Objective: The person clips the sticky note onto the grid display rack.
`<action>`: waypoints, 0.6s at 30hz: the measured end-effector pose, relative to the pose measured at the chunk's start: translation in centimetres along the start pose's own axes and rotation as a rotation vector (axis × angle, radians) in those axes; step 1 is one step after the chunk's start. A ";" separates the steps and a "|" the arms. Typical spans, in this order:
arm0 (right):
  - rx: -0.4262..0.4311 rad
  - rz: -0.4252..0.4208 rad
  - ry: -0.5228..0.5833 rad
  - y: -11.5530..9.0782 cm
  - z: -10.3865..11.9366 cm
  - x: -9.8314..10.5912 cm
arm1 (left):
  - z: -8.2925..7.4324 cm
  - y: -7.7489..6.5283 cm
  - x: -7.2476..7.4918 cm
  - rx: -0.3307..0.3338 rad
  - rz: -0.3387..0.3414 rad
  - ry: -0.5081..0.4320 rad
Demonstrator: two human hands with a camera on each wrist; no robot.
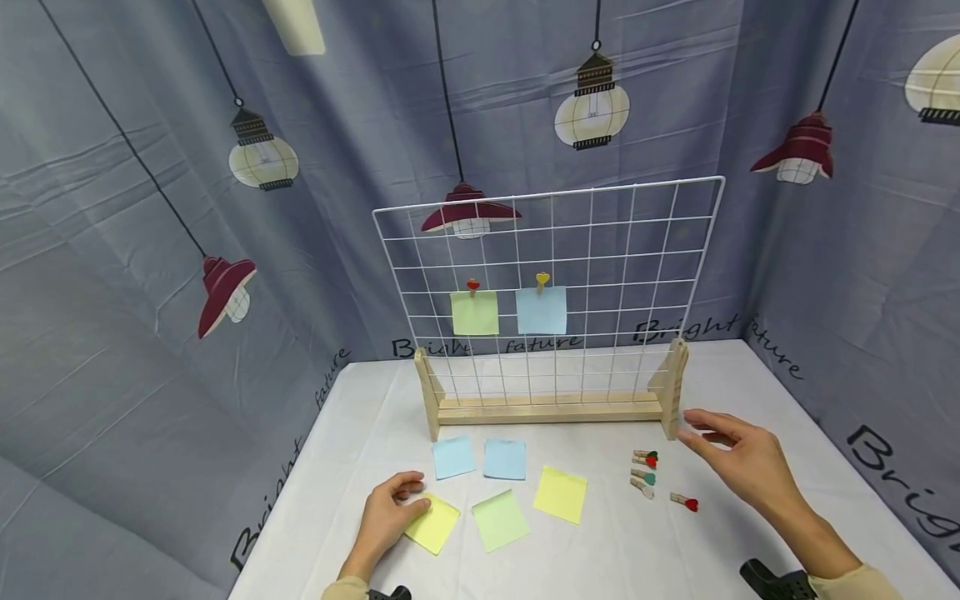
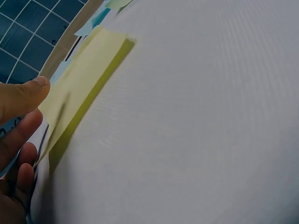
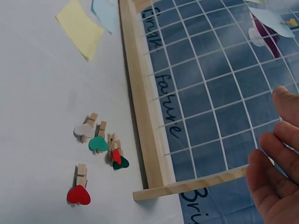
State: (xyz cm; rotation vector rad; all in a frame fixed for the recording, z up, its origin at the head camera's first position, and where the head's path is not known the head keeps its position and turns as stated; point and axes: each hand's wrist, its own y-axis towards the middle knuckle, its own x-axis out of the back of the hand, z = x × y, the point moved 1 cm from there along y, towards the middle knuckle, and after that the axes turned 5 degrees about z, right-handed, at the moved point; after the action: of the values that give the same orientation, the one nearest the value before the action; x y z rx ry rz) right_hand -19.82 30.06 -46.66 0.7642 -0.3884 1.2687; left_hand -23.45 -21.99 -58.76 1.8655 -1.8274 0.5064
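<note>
In the head view my left hand (image 1: 387, 515) is at a yellow sticky note (image 1: 435, 527), thumb overlapping its upper left edge. The fingers curve loosely, with a gap from the thumb. In the left wrist view that yellow sticky note (image 2: 86, 79) lies beside the fingertips, its near edge shaded; whether they touch it is unclear. My right hand (image 1: 746, 462) hovers by the right foot of a white wire grid rack (image 1: 592, 408), fingers loosely bent and holding nothing. Left of it lie several small wooden heart clips (image 1: 643, 475); a red heart clip (image 3: 79, 186) sits apart.
Two blue sticky notes (image 1: 505, 460), a green sticky note (image 1: 500, 521) and another yellow sticky note (image 1: 561, 494) lie before the rack. A green note (image 1: 475, 315) and a blue note (image 1: 542, 312) hang clipped on the grid. Patterned curtains (image 1: 315, 250) surround the white table (image 1: 600, 542).
</note>
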 end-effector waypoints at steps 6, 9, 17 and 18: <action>0.010 -0.009 0.012 0.1 -0.1 0.0 | 0.0 -0.2 -0.3 -0.017 0.034 0.060; 0.004 -0.008 0.012 0.1 -0.1 0.0 | -0.2 -0.3 -0.3 -0.023 0.051 0.094; -0.015 -0.006 -0.012 -0.3 -0.3 -0.3 | 0.0 -0.4 -0.2 -0.035 0.063 0.121; -0.018 -0.006 -0.016 -0.3 -0.4 -0.3 | 0.1 -0.4 -0.2 -0.028 0.063 0.122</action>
State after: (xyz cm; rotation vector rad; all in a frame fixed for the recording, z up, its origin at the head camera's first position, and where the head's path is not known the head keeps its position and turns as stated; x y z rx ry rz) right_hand -19.69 30.06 -47.24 0.7608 -0.4097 1.2527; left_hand -23.06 -21.86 -58.95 1.7244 -1.8077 0.6005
